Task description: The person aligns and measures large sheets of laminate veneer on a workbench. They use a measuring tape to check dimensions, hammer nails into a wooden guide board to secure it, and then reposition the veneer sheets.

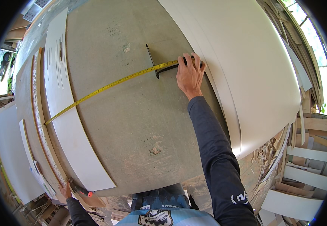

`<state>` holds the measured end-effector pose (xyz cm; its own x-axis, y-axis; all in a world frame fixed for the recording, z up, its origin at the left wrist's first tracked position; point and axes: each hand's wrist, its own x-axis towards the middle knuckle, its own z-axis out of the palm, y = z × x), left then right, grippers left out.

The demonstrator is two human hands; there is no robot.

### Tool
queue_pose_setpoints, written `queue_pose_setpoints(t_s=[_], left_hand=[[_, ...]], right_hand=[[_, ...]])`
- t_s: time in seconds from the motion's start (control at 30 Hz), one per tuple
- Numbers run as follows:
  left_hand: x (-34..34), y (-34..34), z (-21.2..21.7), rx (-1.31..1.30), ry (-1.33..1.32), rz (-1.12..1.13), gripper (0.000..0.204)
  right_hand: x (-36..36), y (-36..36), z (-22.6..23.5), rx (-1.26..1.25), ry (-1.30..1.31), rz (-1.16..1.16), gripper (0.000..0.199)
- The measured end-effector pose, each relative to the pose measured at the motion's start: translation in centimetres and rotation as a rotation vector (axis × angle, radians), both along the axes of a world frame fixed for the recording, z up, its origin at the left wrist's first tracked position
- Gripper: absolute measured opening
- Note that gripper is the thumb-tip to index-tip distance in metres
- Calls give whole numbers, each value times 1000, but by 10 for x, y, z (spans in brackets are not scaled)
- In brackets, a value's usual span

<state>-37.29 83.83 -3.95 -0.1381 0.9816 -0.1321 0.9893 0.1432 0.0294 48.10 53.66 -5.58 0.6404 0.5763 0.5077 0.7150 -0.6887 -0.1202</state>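
My right hand (191, 73) is closed over the end of a yellow tape measure (122, 80), its fingers curled down; the case is mostly hidden beneath them. From there the tape stretches left across the grey tabletop and a white strip of board (67, 113) to a long wooden strip. Beside the tape, a black tool with a thin straight blade (150, 56) reaches out from under the same hand; its exact kind is unclear. At the near left, my left hand (65, 191) grips the near end of the long wooden strip (52, 156) with its speckled edge.
Large white sheets (254, 75) lie along the table's right side. A black tool with an orange end (90, 194) rests near my left hand. Offcuts and boards (306, 173) are piled at the right; a pale panel (14, 150) lies at the far left.
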Motion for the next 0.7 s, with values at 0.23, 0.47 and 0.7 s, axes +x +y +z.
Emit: queue_pose_setpoints(t_s=[0.23, 0.47, 0.7], left_hand=[[-5, -3, 1, 22, -16, -9, 99], [0, -3, 3, -1, 28, 8, 98], [7, -7, 5, 3, 23, 19, 99]], right_hand=[[-1, 3, 1, -9, 18, -13, 21], [-1, 3, 1, -6, 1, -16, 21], [-4, 2, 5, -49, 54, -33, 22]])
